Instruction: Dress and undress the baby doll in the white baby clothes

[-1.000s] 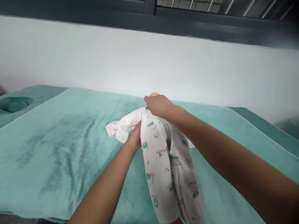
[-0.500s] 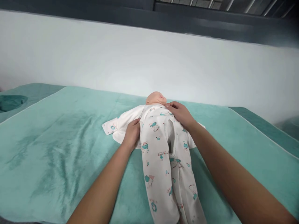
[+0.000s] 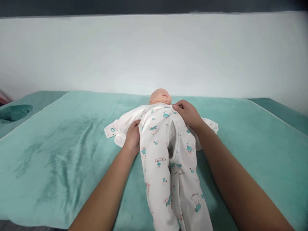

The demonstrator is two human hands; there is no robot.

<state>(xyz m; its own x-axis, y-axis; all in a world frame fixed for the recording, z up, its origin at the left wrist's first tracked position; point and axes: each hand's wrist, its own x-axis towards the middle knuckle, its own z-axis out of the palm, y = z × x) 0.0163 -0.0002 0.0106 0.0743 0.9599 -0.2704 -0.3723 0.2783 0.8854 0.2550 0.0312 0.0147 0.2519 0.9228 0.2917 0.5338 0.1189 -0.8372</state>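
A baby doll (image 3: pixel 160 96) lies on its back, head toward the wall, with its face up. It is dressed in a white baby shirt (image 3: pixel 128 123) with its sleeves spread to both sides. Over the body and legs lie white printed baby pants (image 3: pixel 154 154) with an open crotch slit, reaching up to the chest. At the pants' left edge, my left hand (image 3: pixel 133 136) is closed on the cloth, its fingertips partly hidden. My right hand (image 3: pixel 189 114) pinches the cloth at the upper right of the chest, just below the doll's chin.
A green plush cover (image 3: pixel 60 154) with wrinkles on its left side spreads under the doll. Behind it rises a white wall (image 3: pixel 154 54) with a dark band along the top. Bunched darker green cloth (image 3: pixel 16 112) lies at the far left.
The view has levelled and tipped down slightly. My hands stay at the sides of the pants, the right one a little farther out, and more of the right sleeve shows.
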